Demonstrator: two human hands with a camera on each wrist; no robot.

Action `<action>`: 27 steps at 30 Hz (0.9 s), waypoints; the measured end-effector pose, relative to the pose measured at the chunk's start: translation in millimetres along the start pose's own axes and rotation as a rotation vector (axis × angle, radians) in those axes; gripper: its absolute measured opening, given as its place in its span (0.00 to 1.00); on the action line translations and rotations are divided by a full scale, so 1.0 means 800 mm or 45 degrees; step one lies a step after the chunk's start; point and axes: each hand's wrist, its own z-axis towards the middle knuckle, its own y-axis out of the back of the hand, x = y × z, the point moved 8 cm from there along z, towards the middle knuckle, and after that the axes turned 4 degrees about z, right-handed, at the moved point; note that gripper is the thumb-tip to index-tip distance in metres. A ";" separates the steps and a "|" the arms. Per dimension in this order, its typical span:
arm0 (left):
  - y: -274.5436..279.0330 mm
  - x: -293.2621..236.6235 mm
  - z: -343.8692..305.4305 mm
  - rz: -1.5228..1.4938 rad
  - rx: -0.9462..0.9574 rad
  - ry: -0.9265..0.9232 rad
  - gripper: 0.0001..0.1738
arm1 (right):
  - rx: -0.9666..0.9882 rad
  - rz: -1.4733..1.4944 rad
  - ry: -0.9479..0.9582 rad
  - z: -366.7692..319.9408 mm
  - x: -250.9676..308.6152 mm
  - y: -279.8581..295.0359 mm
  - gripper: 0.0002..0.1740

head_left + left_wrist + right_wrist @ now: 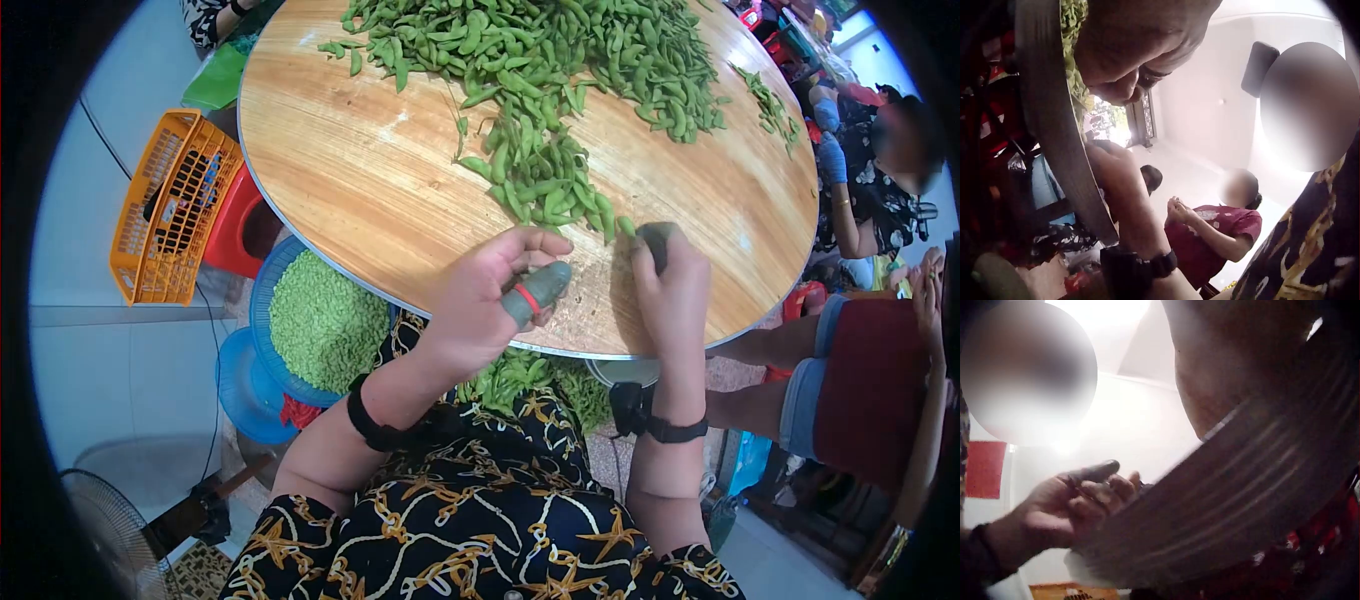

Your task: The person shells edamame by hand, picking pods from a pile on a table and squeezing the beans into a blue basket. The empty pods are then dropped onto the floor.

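Note:
Green soybean pods [545, 180] trail down the round wooden table [370, 190] from a large heap towards both hands. My left hand [478, 290] is over the near edge, its fingers loosely bent, with nothing visible between them. Its thumb wears a green cover [540, 290] with a red band. My right hand [672, 285] is to its right, a dark cover on a fingertip. It pinches a single pod [627, 226] at the end of the trail. In the right wrist view the left hand [1079, 503] shows beside the table rim [1210, 506], thumb extended.
Left of the table stand a blue basket [262, 320] of shelled beans, a red stool [232, 225] and an orange crate [150, 215]. More pods [510, 380] lie below the near edge. A fan [110, 530] is at lower left. People stand at the right, one in a dark red shirt [880, 390].

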 end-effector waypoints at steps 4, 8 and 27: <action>-0.014 0.015 0.005 -0.164 -0.020 -0.002 0.13 | 0.202 0.971 -0.128 -0.036 0.010 -0.017 0.05; -0.007 0.025 0.004 -0.283 -0.058 0.026 0.08 | 0.631 1.264 -0.433 -0.068 0.037 -0.038 0.08; 0.002 0.005 -0.018 0.125 0.149 -0.274 0.07 | 0.820 1.546 -0.497 -0.093 0.061 -0.065 0.10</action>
